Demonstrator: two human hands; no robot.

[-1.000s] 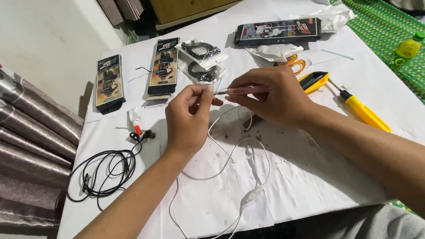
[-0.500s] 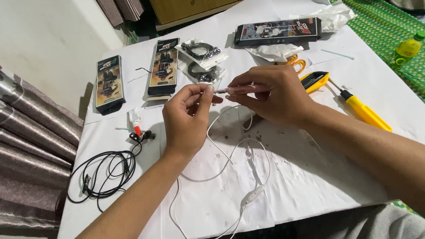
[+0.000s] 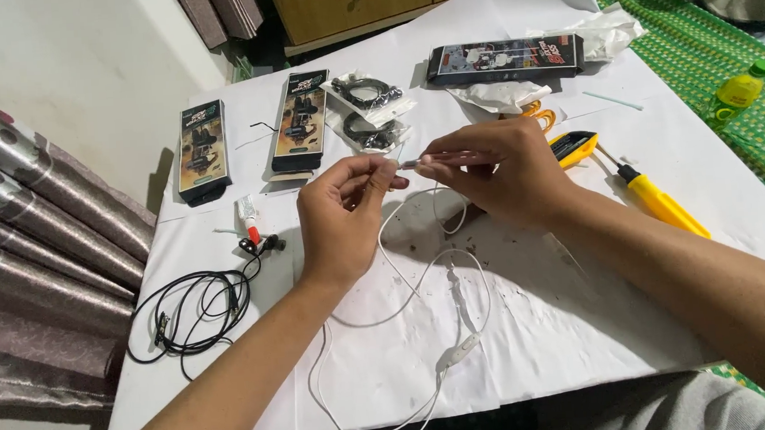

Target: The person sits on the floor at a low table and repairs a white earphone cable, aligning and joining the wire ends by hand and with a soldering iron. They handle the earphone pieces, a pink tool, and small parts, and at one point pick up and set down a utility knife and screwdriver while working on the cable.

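My left hand (image 3: 343, 213) and my right hand (image 3: 495, 173) meet above the white-covered table (image 3: 583, 318). Between their fingertips they pinch a thin white earphone cable (image 3: 417, 279), held level at its end near a small metal plug. The rest of the cable loops down over the table to an inline remote (image 3: 457, 354) near the front edge. Both hands have fingers closed on the cable end.
A black earphone cable (image 3: 194, 311) is coiled at the left. Two boxed earphone packs (image 3: 202, 151) (image 3: 301, 121) and bagged black earphones (image 3: 367, 110) lie behind the hands. A long dark box (image 3: 506, 59), a yellow screwdriver (image 3: 656, 198), orange scissors and a yellow bottle (image 3: 738, 91) lie right.
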